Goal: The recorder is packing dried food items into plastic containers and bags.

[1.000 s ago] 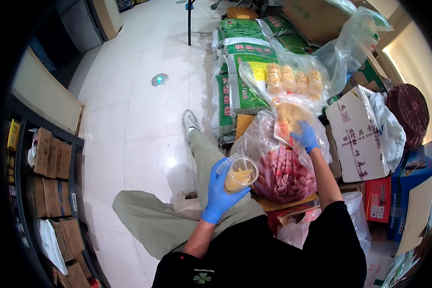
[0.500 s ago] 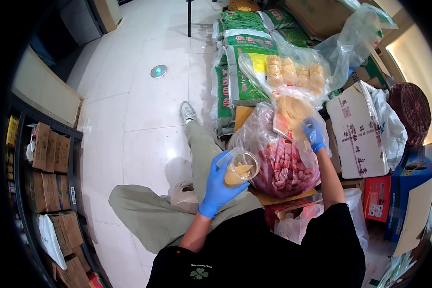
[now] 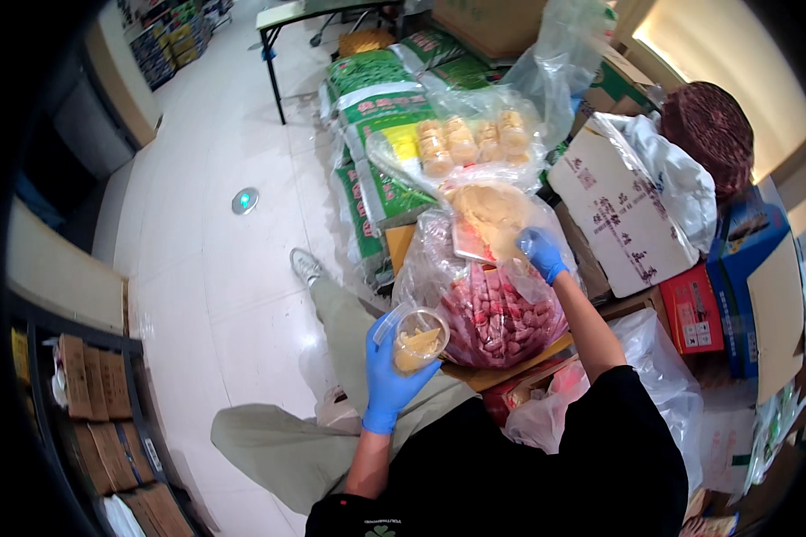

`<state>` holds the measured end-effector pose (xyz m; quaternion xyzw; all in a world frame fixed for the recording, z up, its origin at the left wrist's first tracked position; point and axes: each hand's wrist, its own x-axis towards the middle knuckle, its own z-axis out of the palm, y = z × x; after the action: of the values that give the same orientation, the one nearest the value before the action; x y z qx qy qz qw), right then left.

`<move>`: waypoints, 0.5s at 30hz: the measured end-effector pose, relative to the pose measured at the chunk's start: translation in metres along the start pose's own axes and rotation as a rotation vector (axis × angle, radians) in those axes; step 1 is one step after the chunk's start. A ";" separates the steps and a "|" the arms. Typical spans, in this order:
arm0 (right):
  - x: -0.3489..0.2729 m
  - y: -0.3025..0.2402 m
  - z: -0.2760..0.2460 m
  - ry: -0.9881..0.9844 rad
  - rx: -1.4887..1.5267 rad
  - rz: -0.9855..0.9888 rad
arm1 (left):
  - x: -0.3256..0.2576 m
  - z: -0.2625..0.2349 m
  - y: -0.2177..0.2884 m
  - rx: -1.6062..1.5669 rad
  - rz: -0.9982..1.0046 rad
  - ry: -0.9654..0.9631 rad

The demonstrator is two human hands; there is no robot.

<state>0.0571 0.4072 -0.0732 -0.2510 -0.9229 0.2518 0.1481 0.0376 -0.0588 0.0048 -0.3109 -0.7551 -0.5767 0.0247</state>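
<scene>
Clear plastic cup (image 3: 418,338) upright, half-filled with yellow snacks.

This looks like a small shop's stockroom — goods sit in bulk around a stack of green printed sacks (image 3: 376,134) on the white tiled floor (image 3: 215,277). Right of the sacks lie cardboard cartons (image 3: 613,210) and clear bags of packed snacks (image 3: 470,139) — left of them, across the floor, shelves of boxed stock (image 3: 90,403).

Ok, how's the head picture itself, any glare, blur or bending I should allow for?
Head view: sharp in the middle, where the left hand holds a clear cup; glare on the clear bags and the white floor; bright wash at the upper right; straight edges bend near the black rim.
</scene>
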 end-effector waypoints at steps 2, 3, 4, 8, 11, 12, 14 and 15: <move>-0.014 -0.033 -0.015 0.095 0.047 0.020 | -0.003 -0.001 -0.003 0.012 0.002 -0.017; -0.021 -0.036 -0.019 0.192 0.147 0.000 | -0.002 0.001 -0.001 -0.010 -0.003 -0.020; -0.025 -0.037 -0.024 0.214 0.144 0.011 | 0.000 0.003 0.001 -0.029 -0.011 -0.023; -0.042 -0.054 -0.036 0.330 -0.201 -0.152 | 0.002 0.008 -0.004 -0.009 0.023 -0.030; -0.052 -0.066 -0.051 0.307 -0.176 -0.090 | 0.003 0.012 -0.003 -0.012 -0.005 -0.040; -0.054 -0.070 -0.058 0.256 -0.129 0.018 | 0.007 0.015 0.000 -0.024 0.028 -0.067; -0.068 -0.076 -0.069 0.311 -0.038 0.032 | 0.014 0.019 0.001 -0.026 0.064 -0.090; -0.075 -0.080 -0.079 0.322 0.002 0.062 | 0.017 0.023 0.002 -0.035 0.083 -0.113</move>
<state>0.1199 0.3376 0.0239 -0.3164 -0.8787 0.2137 0.2866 0.0325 -0.0313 0.0056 -0.3743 -0.7316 -0.5697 0.0004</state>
